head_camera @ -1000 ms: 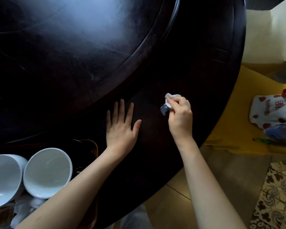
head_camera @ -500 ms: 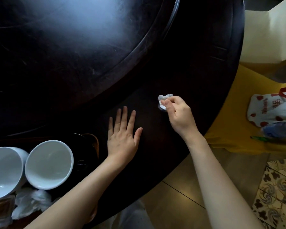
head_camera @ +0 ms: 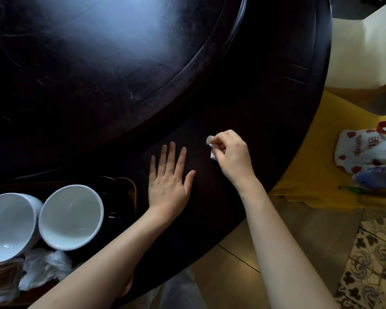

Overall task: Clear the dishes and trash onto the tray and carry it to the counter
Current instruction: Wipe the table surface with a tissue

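My right hand [head_camera: 232, 156] is closed on a small crumpled white napkin [head_camera: 210, 141], pressed on the dark round table [head_camera: 265, 97] near its right edge. Flat on the table to its left lies my left hand [head_camera: 168, 178], fingers spread and holding nothing. At the lower left a brown tray [head_camera: 132, 188] carries two white bowls, one [head_camera: 70, 216] beside the other [head_camera: 8, 226], with crumpled white tissues [head_camera: 44, 267] and a brownish wrapper [head_camera: 2, 278] in front of them.
A raised dark turntable [head_camera: 109, 52] fills the table's middle. To the right stands a yellow-covered seat [head_camera: 316, 152] holding a white bag with red spots [head_camera: 366, 150] and a plastic bottle [head_camera: 379, 179]. Tiled floor [head_camera: 232, 259] lies below the table edge.
My right hand has slid the napkin a little left and toward me, curling tighter over it. My left hand has stayed flat on the table.
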